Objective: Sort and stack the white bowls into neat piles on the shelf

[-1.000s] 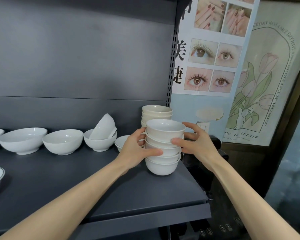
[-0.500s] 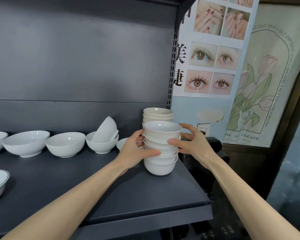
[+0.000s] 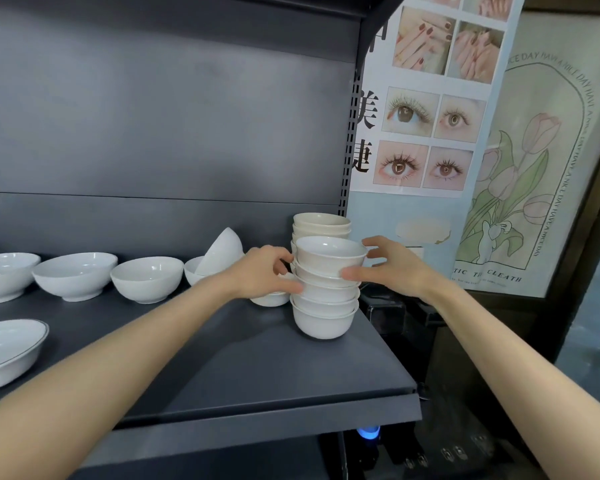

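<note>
A stack of several small white bowls (image 3: 326, 306) stands near the right end of the dark grey shelf (image 3: 243, 368), leaning slightly. My left hand (image 3: 262, 271) grips its left side, thumb across the front and fingers curled behind. My right hand (image 3: 387, 266) holds the right side, with its thumb on the second bowl and its fingers round the top bowl's far rim. Right behind it stands a cream-coloured stack of bowls (image 3: 321, 223). One small white bowl (image 3: 271, 300) sits partly hidden under my left hand.
Along the shelf's back stand a bowl with another tipped inside it (image 3: 222, 251) and three wider white bowls (image 3: 146, 278) (image 3: 73, 275) (image 3: 4, 275). A dark-rimmed dish (image 3: 7, 351) lies at the front left. A black appliance (image 3: 395, 313) stands past the shelf's right edge.
Both hands stay on the small-bowl stack, which has barely shifted on the shelf. The view has tilted slightly.
</note>
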`<action>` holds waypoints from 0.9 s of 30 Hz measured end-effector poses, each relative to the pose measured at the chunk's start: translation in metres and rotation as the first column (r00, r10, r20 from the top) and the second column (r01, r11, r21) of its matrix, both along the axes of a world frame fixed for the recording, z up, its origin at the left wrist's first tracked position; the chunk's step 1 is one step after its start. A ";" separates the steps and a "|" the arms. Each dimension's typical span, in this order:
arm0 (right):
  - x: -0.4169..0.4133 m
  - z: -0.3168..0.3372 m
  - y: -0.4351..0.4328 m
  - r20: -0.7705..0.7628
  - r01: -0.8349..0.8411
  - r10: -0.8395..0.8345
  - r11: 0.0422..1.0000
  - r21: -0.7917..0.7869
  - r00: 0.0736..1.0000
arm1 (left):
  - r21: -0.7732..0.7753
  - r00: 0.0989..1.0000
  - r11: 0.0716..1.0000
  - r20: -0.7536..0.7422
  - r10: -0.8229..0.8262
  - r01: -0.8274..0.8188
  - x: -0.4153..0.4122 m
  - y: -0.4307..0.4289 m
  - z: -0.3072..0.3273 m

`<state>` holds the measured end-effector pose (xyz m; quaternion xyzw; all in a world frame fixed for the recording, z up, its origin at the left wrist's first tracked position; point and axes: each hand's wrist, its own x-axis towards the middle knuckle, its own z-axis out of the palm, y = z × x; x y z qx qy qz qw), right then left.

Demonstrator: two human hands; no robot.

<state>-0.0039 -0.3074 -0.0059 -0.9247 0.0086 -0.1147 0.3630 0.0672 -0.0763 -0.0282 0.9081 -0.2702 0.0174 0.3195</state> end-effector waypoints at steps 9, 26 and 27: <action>-0.003 0.042 0.036 0.078 -0.055 0.092 0.922 -0.384 0.993 | 0.206 0.926 0.966 0.370 0.071 -0.157 -0.025 0.050 0.056; 0.025 0.055 0.147 0.159 -0.140 0.259 0.839 -0.526 0.953 | 0.266 0.848 0.886 0.482 0.219 -0.380 -0.050 0.161 0.067; 0.027 0.055 0.156 0.169 -0.142 0.267 0.839 -0.526 0.949 | 0.261 0.841 0.881 0.488 0.233 -0.395 -0.051 0.170 0.068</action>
